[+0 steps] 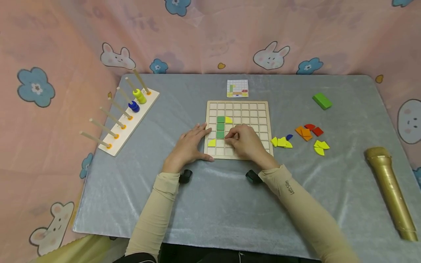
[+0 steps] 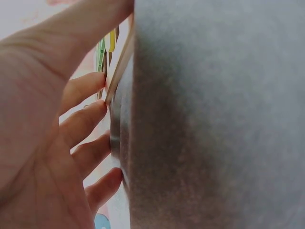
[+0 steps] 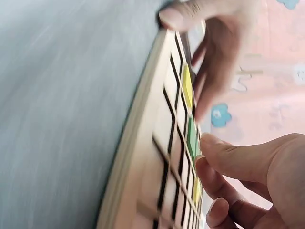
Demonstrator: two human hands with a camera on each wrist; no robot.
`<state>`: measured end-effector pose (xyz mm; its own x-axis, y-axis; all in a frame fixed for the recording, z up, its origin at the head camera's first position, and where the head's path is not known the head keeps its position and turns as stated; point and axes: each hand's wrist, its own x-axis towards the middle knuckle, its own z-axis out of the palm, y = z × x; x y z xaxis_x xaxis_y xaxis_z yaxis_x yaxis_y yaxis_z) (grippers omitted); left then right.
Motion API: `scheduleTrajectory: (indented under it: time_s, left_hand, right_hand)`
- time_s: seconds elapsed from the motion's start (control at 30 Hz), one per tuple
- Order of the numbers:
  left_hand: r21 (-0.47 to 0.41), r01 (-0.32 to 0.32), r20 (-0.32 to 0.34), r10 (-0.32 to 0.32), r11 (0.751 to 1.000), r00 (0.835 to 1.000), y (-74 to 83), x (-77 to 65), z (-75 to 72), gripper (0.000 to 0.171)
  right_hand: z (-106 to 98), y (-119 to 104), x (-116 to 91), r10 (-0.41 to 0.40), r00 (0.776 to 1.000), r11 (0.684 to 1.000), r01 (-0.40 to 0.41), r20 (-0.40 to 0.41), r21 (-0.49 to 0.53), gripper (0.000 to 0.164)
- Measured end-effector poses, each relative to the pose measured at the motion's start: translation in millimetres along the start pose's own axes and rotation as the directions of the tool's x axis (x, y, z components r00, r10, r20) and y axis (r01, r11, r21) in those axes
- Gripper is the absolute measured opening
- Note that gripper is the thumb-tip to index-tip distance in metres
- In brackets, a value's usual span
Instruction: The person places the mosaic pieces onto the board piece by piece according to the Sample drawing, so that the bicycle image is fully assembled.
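Note:
A wooden grid board (image 1: 253,106) lies flat on the cloth-covered table. Three green square tiles (image 1: 220,126) form a column in its cells, with a yellow curved-edge tile (image 1: 228,120) beside the top one and another yellow piece (image 1: 212,143) lower left. My left hand (image 1: 186,148) rests at the board's left edge, fingers spread, the fingertips touching its side. Over the lower middle cells, my right hand (image 1: 245,141) has its fingers curled, thumb and index tips close together beside the lowest green tile. Whether a piece sits between those tips is hidden, also in the right wrist view.
A pattern card (image 1: 237,88) lies behind the board. Right of it are loose yellow pieces (image 1: 282,142), a blue piece (image 1: 289,137), orange pieces (image 1: 304,133), red pieces (image 1: 317,131), a green block (image 1: 322,101) and a gold microphone (image 1: 389,193). A peg rack (image 1: 113,148) with rings stands left.

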<state>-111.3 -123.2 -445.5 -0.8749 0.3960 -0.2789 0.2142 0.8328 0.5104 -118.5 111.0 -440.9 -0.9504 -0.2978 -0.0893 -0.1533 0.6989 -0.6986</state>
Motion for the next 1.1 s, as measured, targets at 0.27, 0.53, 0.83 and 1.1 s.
scheduleTrajectory:
  time_s: [0.27,0.53,0.83,1.1]
  left_hand:
    - [-0.013,0.0,-0.001,0.0,1.0,1.0,-1.2,-1.3,0.6,0.112]
    - [-0.009,-0.005,-0.003,0.005,1.0,1.0,-1.5,-1.7,1.4,0.112]
    - [-0.007,-0.008,-0.002,0.008,1.0,1.0,-1.6,-0.5,2.7,0.112]
    - [-0.008,-0.01,-0.009,0.01,1.0,1.0,-1.9,-0.5,2.3,0.112]
  right_hand:
    - [-30.5,25.9,-14.9,0.076,0.996,0.997,-0.076,-0.035,-0.002,0.013]
    - [-67.4,51.4,-27.8,0.227,0.973,0.974,-0.228,-0.036,-0.009,0.024]
    - [-92.1,76.8,-39.8,0.256,0.966,0.966,-0.253,0.038,-0.057,0.033]
    - [-89.1,80.6,-44.9,0.257,0.966,0.965,-0.255,0.031,-0.066,0.033]
